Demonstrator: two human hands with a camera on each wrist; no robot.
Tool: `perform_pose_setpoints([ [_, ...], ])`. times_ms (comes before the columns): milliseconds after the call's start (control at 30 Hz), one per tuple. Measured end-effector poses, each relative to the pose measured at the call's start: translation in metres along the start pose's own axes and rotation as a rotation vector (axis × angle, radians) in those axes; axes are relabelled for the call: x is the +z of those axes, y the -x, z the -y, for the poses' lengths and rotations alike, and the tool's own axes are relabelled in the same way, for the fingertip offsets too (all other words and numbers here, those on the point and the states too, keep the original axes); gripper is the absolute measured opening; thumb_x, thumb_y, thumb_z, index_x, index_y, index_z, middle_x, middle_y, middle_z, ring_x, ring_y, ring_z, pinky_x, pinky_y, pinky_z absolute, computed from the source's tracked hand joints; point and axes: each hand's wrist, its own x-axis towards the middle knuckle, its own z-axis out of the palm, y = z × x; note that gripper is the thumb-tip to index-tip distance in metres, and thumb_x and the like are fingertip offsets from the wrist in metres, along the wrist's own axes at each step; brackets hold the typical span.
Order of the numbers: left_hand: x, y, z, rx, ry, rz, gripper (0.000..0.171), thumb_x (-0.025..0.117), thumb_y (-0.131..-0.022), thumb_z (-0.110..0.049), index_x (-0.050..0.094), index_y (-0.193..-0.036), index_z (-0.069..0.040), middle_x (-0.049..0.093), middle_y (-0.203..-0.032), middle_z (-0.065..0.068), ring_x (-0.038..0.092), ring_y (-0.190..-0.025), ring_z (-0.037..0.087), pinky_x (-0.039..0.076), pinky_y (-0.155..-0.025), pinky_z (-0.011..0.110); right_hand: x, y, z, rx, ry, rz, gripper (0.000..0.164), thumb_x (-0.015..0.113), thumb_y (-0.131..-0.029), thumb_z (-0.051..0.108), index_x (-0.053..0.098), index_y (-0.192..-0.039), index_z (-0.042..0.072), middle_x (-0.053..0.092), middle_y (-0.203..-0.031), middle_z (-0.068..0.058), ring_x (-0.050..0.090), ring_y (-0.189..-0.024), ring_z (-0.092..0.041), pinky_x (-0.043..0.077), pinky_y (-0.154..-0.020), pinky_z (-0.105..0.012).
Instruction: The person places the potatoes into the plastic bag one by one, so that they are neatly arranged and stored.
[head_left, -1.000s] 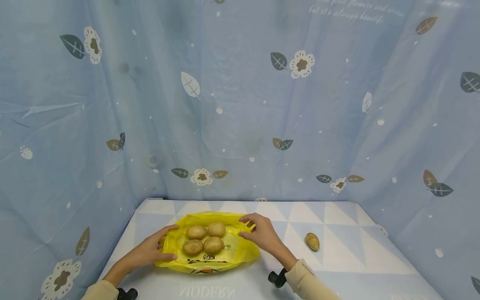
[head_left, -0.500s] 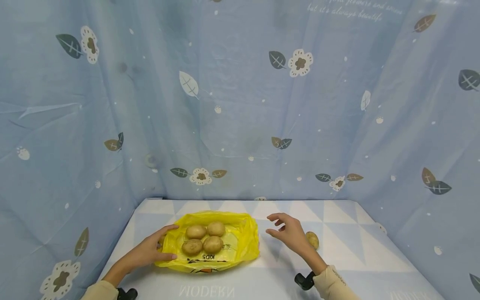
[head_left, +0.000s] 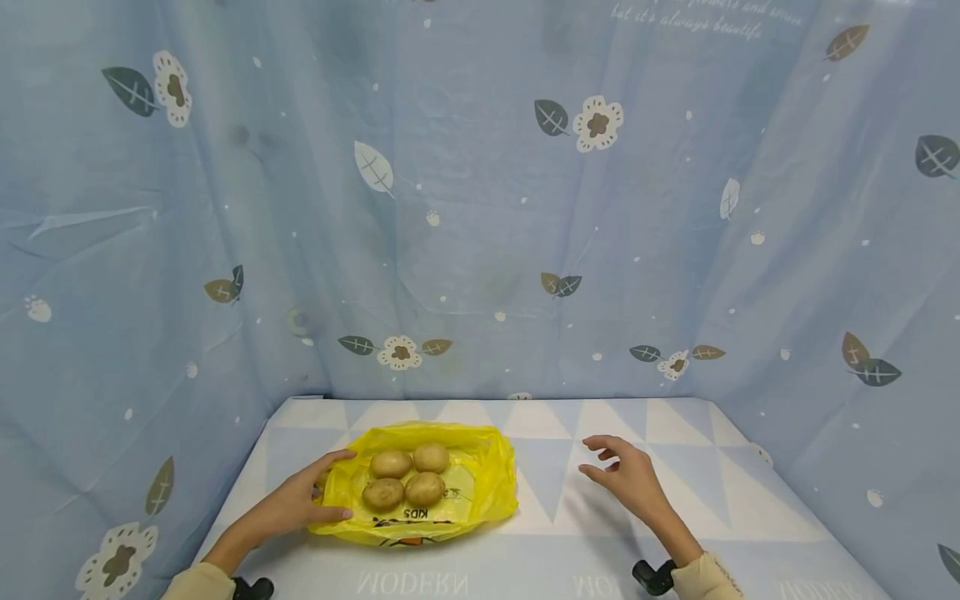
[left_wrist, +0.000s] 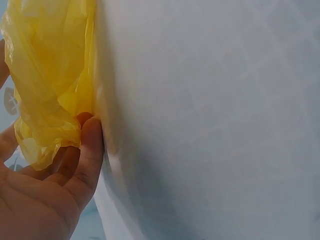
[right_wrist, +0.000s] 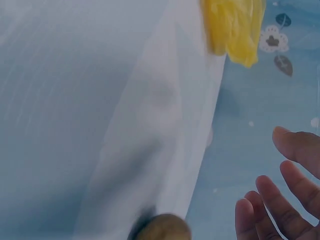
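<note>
A yellow plastic bag (head_left: 487,492) lies spread open on the left part of the table in the head view. Several potatoes (head_left: 424,490) are grouped inside it. My left hand (head_left: 288,500) holds the bag's left end, fingers and thumb around its edge; the left wrist view shows the fingers at the crumpled plastic (left_wrist: 50,100). Away to the bag's right, my right hand (head_left: 630,483) hovers with parted, slightly bent fingers and nothing in them. One loose potato (right_wrist: 165,229) shows at the bottom of the right wrist view; the right hand hides it in the head view.
The table (head_left: 555,550) wears a white and pale blue triangle-patterned cover. Blue curtains (head_left: 480,208) with flowers and leaves close off the back and both sides. Each wrist carries a black camera mount (head_left: 652,577).
My right hand has moved right, from the bag's right edge to over the loose potato, which it now covers in the head view. The left hand and bag have stayed put.
</note>
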Motion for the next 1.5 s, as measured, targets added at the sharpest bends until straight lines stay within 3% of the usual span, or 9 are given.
perform_pose_setpoints([
  [200, 0.000, 0.000, 0.000, -0.002, 0.006, -0.003, 0.093, 0.089, -0.080, -0.040, 0.041, -0.156, -0.019, 0.033, -0.163, 0.021, 0.027, -0.148, 0.051, 0.028, -0.109, 0.076, -0.015, 0.008, -0.015, 0.083, 0.011, 0.004, 0.041, 0.089, -0.082, 0.019, 0.074, -0.120, 0.018, 0.072, -0.114, -0.002, 0.068, -0.097, -0.023, 0.057, -0.076, -0.030],
  [367, 0.000, 0.000, 0.001, 0.001, 0.003, -0.002, 0.093, 0.089, -0.080, -0.040, 0.040, -0.156, -0.018, 0.033, -0.163, 0.021, 0.026, -0.148, 0.051, 0.028, -0.109, 0.076, -0.021, 0.013, -0.026, 0.114, 0.020, 0.002, 0.041, 0.088, -0.084, 0.018, 0.073, -0.122, 0.013, 0.072, -0.117, -0.005, 0.066, -0.103, -0.025, 0.057, -0.078, -0.031],
  [567, 0.001, 0.001, 0.000, -0.008, -0.006, -0.008, 0.093, 0.090, -0.079, -0.040, 0.042, -0.156, -0.019, 0.034, -0.162, 0.021, 0.028, -0.147, 0.051, 0.028, -0.109, 0.076, -0.022, 0.019, -0.038, 0.122, 0.042, -0.004, 0.043, 0.087, -0.084, 0.013, 0.072, -0.123, 0.006, 0.071, -0.119, -0.014, 0.065, -0.103, -0.032, 0.057, -0.076, -0.032],
  [933, 0.000, 0.003, -0.003, 0.007, 0.007, 0.000, 0.092, 0.090, -0.080, -0.036, 0.041, -0.156, -0.019, 0.032, -0.162, 0.023, 0.028, -0.146, 0.051, 0.032, -0.107, 0.074, -0.022, 0.023, -0.053, 0.186, 0.059, 0.029, 0.052, 0.088, -0.083, 0.019, 0.068, -0.128, 0.005, 0.070, -0.124, -0.016, 0.067, -0.102, -0.033, 0.057, -0.080, -0.042],
  [1200, 0.000, 0.003, -0.004, 0.001, 0.000, 0.007, 0.093, 0.090, -0.080, -0.036, 0.040, -0.156, -0.017, 0.033, -0.162, 0.024, 0.028, -0.146, 0.052, 0.031, -0.108, 0.074, -0.015, 0.023, -0.060, 0.230, 0.027, 0.045, 0.058, 0.089, -0.081, 0.017, 0.064, -0.132, 0.003, 0.068, -0.128, -0.017, 0.067, -0.102, -0.031, 0.053, -0.075, -0.036],
  [1500, 0.001, 0.000, -0.004, -0.014, 0.002, -0.001, 0.093, 0.089, -0.080, -0.039, 0.040, -0.156, -0.019, 0.033, -0.163, 0.022, 0.028, -0.147, 0.050, 0.028, -0.110, 0.075, -0.016, 0.021, -0.060, 0.232, 0.045, 0.033, 0.061, 0.090, -0.080, 0.018, 0.064, -0.132, 0.001, 0.070, -0.121, -0.020, 0.069, -0.095, -0.028, 0.054, -0.074, -0.036],
])
